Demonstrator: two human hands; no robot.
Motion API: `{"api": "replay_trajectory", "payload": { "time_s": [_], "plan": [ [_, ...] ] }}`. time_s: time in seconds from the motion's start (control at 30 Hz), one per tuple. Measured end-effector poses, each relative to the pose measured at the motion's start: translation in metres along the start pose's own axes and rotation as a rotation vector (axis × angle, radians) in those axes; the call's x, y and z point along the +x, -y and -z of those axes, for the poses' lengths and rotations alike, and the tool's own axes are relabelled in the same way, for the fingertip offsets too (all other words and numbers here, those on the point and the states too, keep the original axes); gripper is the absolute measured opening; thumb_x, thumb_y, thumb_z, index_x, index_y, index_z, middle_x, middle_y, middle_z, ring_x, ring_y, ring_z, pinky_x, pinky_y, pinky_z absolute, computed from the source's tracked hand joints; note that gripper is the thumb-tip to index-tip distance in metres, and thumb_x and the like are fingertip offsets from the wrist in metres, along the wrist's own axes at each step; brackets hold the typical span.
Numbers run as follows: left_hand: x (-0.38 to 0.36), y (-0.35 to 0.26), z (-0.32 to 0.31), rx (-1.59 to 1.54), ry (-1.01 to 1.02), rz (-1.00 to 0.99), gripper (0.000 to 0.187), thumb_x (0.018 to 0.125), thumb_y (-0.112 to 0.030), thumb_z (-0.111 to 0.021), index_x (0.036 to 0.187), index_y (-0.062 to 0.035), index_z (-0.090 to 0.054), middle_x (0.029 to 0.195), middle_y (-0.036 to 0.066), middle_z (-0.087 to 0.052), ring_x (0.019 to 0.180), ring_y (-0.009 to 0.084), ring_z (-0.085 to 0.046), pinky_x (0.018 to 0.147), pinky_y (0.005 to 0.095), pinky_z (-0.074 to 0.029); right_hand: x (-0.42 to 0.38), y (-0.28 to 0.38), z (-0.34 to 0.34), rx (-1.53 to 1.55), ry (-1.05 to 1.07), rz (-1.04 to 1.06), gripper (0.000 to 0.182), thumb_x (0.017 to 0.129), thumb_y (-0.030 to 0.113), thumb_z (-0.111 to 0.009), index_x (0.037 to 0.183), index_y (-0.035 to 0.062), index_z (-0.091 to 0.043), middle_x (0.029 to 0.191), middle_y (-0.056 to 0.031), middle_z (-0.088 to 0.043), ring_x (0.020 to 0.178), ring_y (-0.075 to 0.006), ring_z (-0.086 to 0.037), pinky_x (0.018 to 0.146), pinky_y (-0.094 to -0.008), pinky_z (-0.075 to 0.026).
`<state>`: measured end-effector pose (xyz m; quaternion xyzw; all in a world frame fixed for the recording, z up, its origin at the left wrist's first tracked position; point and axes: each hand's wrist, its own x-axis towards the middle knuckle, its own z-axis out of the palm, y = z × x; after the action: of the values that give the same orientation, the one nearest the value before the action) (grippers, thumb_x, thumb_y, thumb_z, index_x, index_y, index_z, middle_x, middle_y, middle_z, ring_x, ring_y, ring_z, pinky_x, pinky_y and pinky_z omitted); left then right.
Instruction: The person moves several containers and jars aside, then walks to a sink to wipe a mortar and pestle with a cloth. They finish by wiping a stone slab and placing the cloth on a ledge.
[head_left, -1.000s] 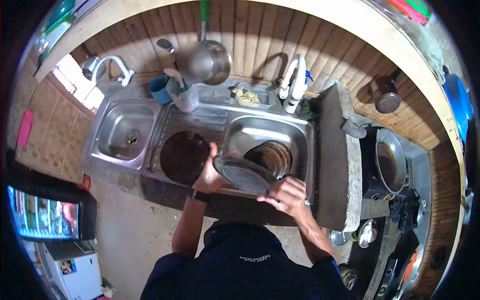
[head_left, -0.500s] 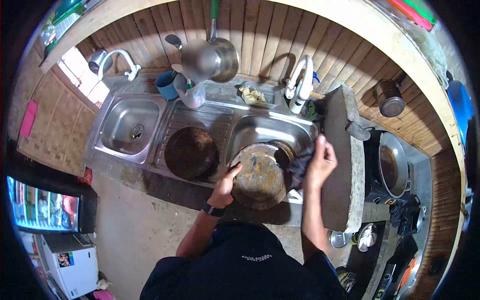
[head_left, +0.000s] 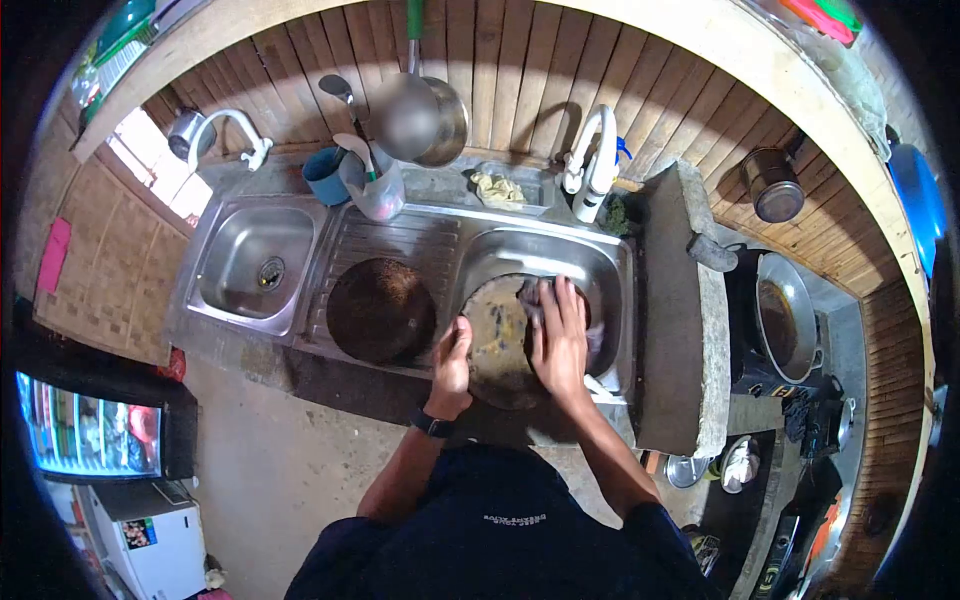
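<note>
A round pan (head_left: 497,345), scorched and stained yellow-brown, is tilted over the front edge of the right sink basin. My left hand (head_left: 452,372) grips its left rim, thumb on the near face. Against its upper right part, my right hand (head_left: 562,335) presses a dark cloth (head_left: 535,292), fingers bent over it. Most of the cloth is hidden under the palm. Left of the pan, a blackened round pan (head_left: 382,310) lies on the ribbed drainboard.
The steel right basin (head_left: 600,262) has a white faucet (head_left: 598,170) behind it. A left basin (head_left: 255,250), a blue cup (head_left: 327,177) and a plastic container of utensils (head_left: 378,195) are nearby. A concrete divider (head_left: 685,350) stands right, with a wok (head_left: 787,315) beyond.
My right hand has come down and left with the dark cloth, from beside the pan onto its surface. My left hand keeps its grip on the rim.
</note>
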<state>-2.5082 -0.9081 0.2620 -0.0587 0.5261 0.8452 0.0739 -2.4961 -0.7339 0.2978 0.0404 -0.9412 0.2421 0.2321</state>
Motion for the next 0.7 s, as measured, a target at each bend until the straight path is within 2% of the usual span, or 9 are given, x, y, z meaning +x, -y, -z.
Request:
{"api": "replay_trajectory", "payload": {
  "time_s": [0.07, 0.2, 0.23, 0.33, 0.37, 0.47, 0.53, 0.6, 0.7],
  "plan": [
    [0.000, 0.014, -0.009, 0.148, -0.046, -0.080, 0.043, 0.106, -0.030, -0.041, 0.129, 0.0034, -0.055, 0.126, 0.009, -0.062, 0.116, 0.0158, -0.055, 0.102, 0.0313, -0.042, 0.020, 0.011, -0.015, 0.097, -0.049, -0.006, 0.052, 0.098, 0.014, -0.049, 0.145, -0.0040, -0.037, 0.151, -0.0305, -0.030, 0.142, -0.0435, -0.027, 0.118, -0.0487, -0.022],
    [0.021, 0.010, -0.005, -0.142, 0.060, -0.186, 0.050, 0.106, -0.036, -0.038, 0.134, 0.0031, -0.050, 0.134, 0.011, -0.056, 0.121, 0.0181, -0.052, 0.103, 0.0336, -0.041, 0.001, 0.058, -0.039, 0.469, 0.103, 0.182, 0.053, 0.099, 0.015, -0.044, 0.146, -0.0058, -0.033, 0.150, -0.0270, -0.033, 0.141, -0.0398, -0.031, 0.118, -0.0448, -0.021],
    [0.014, -0.009, -0.011, -0.228, -0.020, -0.125, 0.046, 0.106, -0.037, -0.040, 0.123, 0.0019, -0.057, 0.121, 0.009, -0.061, 0.110, 0.0149, -0.056, 0.094, 0.0311, -0.045, -0.004, 0.060, -0.041, 0.499, 0.159, 0.179, 0.052, 0.095, 0.014, -0.052, 0.142, -0.0047, -0.041, 0.148, -0.0225, -0.040, 0.140, -0.0348, -0.036, 0.117, -0.0438, -0.026],
    [0.011, -0.019, 0.009, -0.298, -0.112, 0.072, 0.050, 0.104, -0.044, -0.042, 0.121, -0.0002, -0.058, 0.116, 0.009, -0.064, 0.102, 0.0170, -0.061, 0.089, 0.0327, -0.049, -0.017, 0.048, -0.030, 0.540, 0.302, 0.394, 0.051, 0.088, 0.012, -0.062, 0.136, -0.0019, -0.051, 0.142, -0.0185, -0.049, 0.136, -0.0307, -0.043, 0.114, -0.0426, -0.035],
    [0.011, -0.023, 0.012, -0.281, -0.079, 0.076, 0.050, 0.104, -0.044, -0.042, 0.119, 0.0003, -0.059, 0.112, 0.008, -0.065, 0.097, 0.0168, -0.063, 0.086, 0.0332, -0.051, -0.021, 0.036, -0.027, 0.459, 0.246, 0.526, 0.052, 0.077, 0.012, -0.071, 0.127, 0.0026, -0.060, 0.135, -0.0145, -0.057, 0.129, -0.0273, -0.052, 0.106, -0.0405, -0.045],
    [0.012, -0.031, 0.023, -0.236, -0.115, 0.020, 0.051, 0.104, -0.045, -0.042, 0.118, 0.0006, -0.060, 0.111, 0.008, -0.066, 0.095, 0.0165, -0.064, 0.083, 0.0337, -0.053, -0.029, -0.002, -0.010, 0.345, 0.247, 0.598, 0.043, 0.071, 0.014, -0.074, 0.113, 0.0047, -0.067, 0.117, -0.0115, -0.067, 0.106, -0.0290, -0.065, 0.096, -0.0411, -0.053],
    [0.012, -0.046, 0.035, -0.110, -0.189, -0.073, 0.053, 0.103, -0.045, -0.041, 0.119, 0.0010, -0.060, 0.113, 0.009, -0.065, 0.097, 0.0173, -0.064, 0.084, 0.0339, -0.053, -0.039, -0.053, -0.018, 0.190, 0.082, 0.502, 0.026, 0.068, 0.016, -0.076, 0.091, 0.0041, -0.071, 0.090, -0.0088, -0.070, 0.077, -0.0290, -0.067, 0.076, -0.0390, -0.056],
    [0.025, -0.046, 0.072, 0.266, -0.448, -0.174, 0.064, 0.101, -0.055, -0.039, 0.123, 0.0022, -0.056, 0.120, 0.009, -0.062, 0.103, 0.0193, -0.063, 0.088, 0.0356, -0.052, -0.035, -0.068, -0.009, 0.437, -0.125, -0.030, 0.024, 0.072, 0.022, -0.080, 0.075, 0.0007, -0.070, 0.069, -0.0076, -0.063, 0.060, -0.0219, -0.058, 0.060, -0.0360, -0.049],
    [0.025, -0.071, 0.091, -0.029, -0.590, -0.084, 0.053, 0.101, -0.047, -0.048, 0.120, 0.0008, -0.061, 0.115, 0.007, -0.065, 0.097, 0.0198, -0.064, 0.086, 0.0343, -0.052, -0.031, -0.102, -0.012, 0.561, -0.160, -0.709, 0.048, 0.074, 0.041, -0.083, 0.074, -0.0045, -0.069, 0.066, -0.0117, -0.062, 0.064, -0.0130, -0.049, 0.059, -0.0336, -0.043]
  ]
}}
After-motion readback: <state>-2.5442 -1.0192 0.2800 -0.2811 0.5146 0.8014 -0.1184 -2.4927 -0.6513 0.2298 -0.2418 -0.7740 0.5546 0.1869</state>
